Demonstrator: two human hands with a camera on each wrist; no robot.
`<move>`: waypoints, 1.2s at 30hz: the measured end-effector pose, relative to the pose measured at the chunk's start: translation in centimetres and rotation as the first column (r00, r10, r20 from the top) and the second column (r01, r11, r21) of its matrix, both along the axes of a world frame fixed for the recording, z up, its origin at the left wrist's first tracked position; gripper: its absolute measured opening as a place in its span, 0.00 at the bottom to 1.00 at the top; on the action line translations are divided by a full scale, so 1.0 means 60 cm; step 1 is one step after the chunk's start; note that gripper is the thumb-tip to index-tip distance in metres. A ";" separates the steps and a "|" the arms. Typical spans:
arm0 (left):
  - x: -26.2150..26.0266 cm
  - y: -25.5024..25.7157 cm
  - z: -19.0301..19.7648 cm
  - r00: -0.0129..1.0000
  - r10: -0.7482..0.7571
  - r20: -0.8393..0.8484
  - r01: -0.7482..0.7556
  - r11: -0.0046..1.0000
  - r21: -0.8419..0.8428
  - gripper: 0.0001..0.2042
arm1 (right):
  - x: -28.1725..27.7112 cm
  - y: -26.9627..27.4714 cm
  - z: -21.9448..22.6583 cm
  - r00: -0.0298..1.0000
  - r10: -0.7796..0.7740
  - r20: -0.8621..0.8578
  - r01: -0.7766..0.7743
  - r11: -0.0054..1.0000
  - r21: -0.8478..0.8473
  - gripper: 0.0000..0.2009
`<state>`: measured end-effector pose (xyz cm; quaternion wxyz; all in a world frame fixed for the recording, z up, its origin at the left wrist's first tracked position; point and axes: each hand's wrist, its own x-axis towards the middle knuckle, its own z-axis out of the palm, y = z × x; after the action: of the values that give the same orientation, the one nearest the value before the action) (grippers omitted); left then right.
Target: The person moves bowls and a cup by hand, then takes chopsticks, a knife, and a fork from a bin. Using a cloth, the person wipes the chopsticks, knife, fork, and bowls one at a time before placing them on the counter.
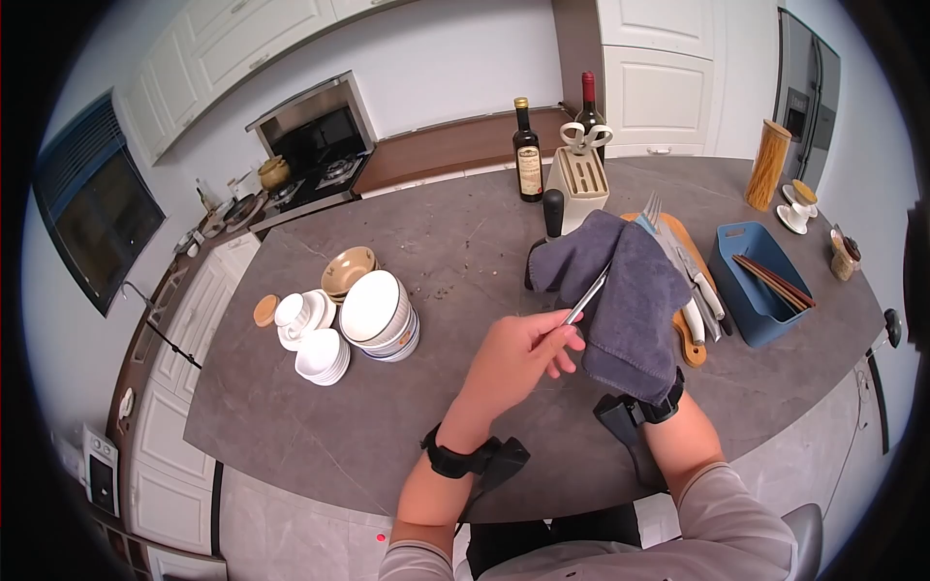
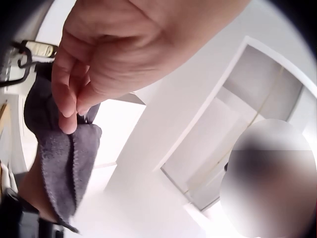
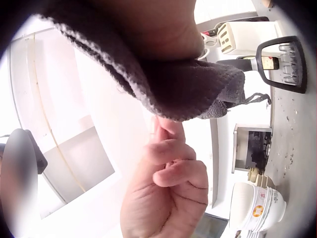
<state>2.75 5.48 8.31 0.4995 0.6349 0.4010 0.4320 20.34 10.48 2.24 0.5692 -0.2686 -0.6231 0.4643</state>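
Note:
My left hand (image 1: 513,358) pinches the bare metal handle of a fork (image 1: 589,293) between thumb and fingers. The fork passes into a dark grey towel (image 1: 630,320), and its tines show beyond the cloth, pointing away from me. My right hand (image 3: 166,29) grips the towel from beneath; the cloth covers its fingers, and in the head view it hides the whole hand. In the right wrist view, my left fingertips meet the towel's lower edge. Just past the cloth is a black-handled utensil with a black-framed head (image 3: 259,64).
To the right lie a wooden board (image 1: 690,344), white-handled knives (image 1: 694,318) and a blue bin (image 1: 770,329) holding chopsticks (image 1: 773,281). A knife block (image 1: 581,189) and bottle (image 1: 528,160) stand behind the towel. Stacked bowls (image 1: 378,310) and white cups (image 1: 323,353) stand left.

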 end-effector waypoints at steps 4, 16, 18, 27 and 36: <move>0.011 -0.013 0.006 0.974 0.147 -0.170 -0.123 0.982 0.142 0.12 | 0.001 0.000 0.001 0.991 -0.075 0.113 0.064 0.993 0.103 0.16; -0.007 -0.020 0.031 0.982 0.141 -0.126 -0.136 0.990 0.043 0.13 | -0.020 -0.013 0.003 0.885 -0.302 0.354 0.170 0.918 0.358 0.15; -0.005 -0.021 0.027 0.982 0.131 -0.133 -0.126 0.991 0.047 0.13 | -0.019 -0.012 0.013 0.857 -0.314 0.408 0.159 0.915 0.370 0.15; -0.044 -0.063 0.060 0.950 0.271 -0.158 -0.260 0.962 0.085 0.12 | -0.028 -0.018 0.085 0.705 -0.360 0.611 0.108 0.906 0.410 0.14; -0.049 0.016 0.014 0.910 0.295 0.292 -0.336 0.936 0.103 0.12 | -0.074 -0.037 0.040 0.793 -0.214 0.571 -0.169 0.822 0.544 0.15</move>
<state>-0.21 6.43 9.13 0.4236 0.5323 0.3923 0.6191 15.87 8.27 4.65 0.3970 -0.2287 -0.8781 0.1378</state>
